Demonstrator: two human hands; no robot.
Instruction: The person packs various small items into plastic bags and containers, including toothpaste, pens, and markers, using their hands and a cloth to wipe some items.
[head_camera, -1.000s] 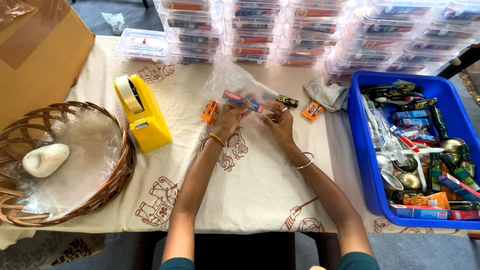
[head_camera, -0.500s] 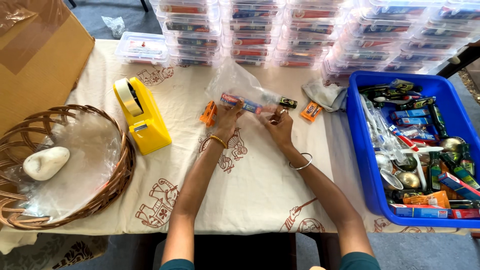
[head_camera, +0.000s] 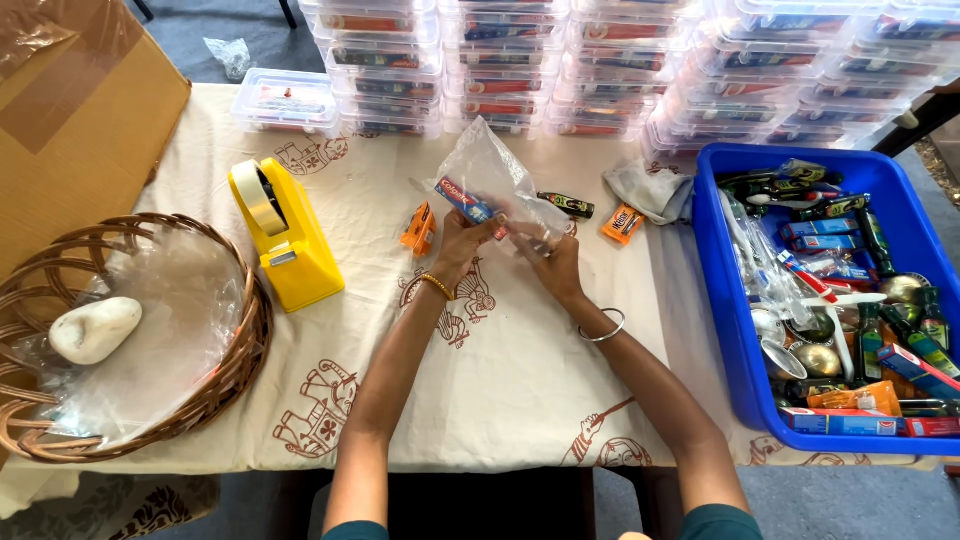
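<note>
Both hands (head_camera: 510, 245) grip clear bag (head_camera: 490, 175); toothpaste box (head_camera: 465, 200) half hidden inside.

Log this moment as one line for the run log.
left hand: holds toothpaste box at bag | right hand: holds clear bag | nearby: tape dispenser, blue bin

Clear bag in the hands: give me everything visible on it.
The clear plastic bag is thin, crinkled and see-through, held up off the cloth-covered table with its upper end raised away from the person. The left hand and right hand both grip its lower end. A small red-and-blue toothpaste box shows through it.
</note>
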